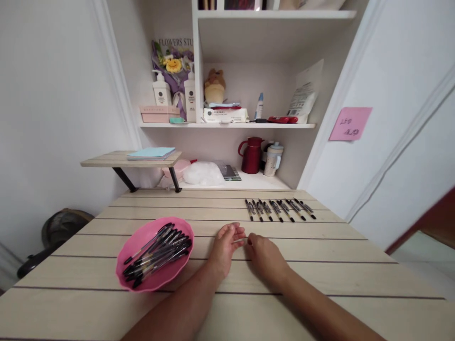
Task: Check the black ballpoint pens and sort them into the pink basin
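My left hand (224, 247) is over the middle of the table, palm turned to the right, its fingers loosely curled and apart. Close beside it, my right hand (266, 256) has its thumb and fingers pinched together; whatever they hold, if anything, is too small to make out. A pink scalloped bowl (122, 272) stands left of my hands with a heap of black pens (159, 251) in it. Beyond my right hand, several black pens (279, 210) lie in a slanting row on the table.
A small raised shelf (106, 160) on black legs carries blue paper (152, 153) at the back left. Behind the table are a red jug (251, 156), a patterned cup (273, 161) and a white plastic bag (204, 174). A pink note (351, 124) sticks to the right wall.
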`<state>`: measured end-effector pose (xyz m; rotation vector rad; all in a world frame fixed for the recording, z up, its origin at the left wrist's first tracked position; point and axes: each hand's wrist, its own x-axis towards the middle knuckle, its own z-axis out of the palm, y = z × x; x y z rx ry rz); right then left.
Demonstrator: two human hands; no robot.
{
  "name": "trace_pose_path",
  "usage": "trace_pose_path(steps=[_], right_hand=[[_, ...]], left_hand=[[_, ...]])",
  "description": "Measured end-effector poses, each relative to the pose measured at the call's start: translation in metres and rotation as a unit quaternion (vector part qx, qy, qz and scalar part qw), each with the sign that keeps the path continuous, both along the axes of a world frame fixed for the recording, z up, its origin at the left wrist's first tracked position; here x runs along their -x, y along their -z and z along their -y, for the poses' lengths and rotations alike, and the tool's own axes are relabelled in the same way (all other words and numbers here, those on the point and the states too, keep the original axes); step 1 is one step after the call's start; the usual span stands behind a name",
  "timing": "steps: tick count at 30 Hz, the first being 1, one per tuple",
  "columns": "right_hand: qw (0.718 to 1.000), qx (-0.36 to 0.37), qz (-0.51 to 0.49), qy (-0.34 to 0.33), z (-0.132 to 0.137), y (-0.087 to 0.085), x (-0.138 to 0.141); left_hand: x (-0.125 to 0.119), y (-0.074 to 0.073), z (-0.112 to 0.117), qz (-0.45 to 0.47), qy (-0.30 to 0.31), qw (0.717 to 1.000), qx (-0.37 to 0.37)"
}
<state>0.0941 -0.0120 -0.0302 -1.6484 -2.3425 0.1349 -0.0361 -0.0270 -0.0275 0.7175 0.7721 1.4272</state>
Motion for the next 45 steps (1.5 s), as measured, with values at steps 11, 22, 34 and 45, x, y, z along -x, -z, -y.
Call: trace_pose_path(steps=[11, 22, 34, 45], right_hand=[[0.999, -0.027, 0.000, -0.033, 0.032, 0.008, 0.001], [0.999, -0.023, -0.003, -0.041, 0.033, 0.005, 0.001], [0.999, -0.034, 0.031, -0.006, 0.017, -0.002, -0.006], [0.995, -0.028, 0.093, 0.039, -0.052, -0.007, 0.002]], left_hand=[[0.028, -0.047, 0.014, -0.408, -0.104, 0.903, -0.083], [0.155, -0.072, 0.067, -0.875, -0.064, 0.473, 0.087], [0.153, -0.064, 0.075, -0.911, -0.073, 0.393, 0.099], [0.123, -0.061, 0.085, -0.884, -0.179, 0.431, -0.002]])
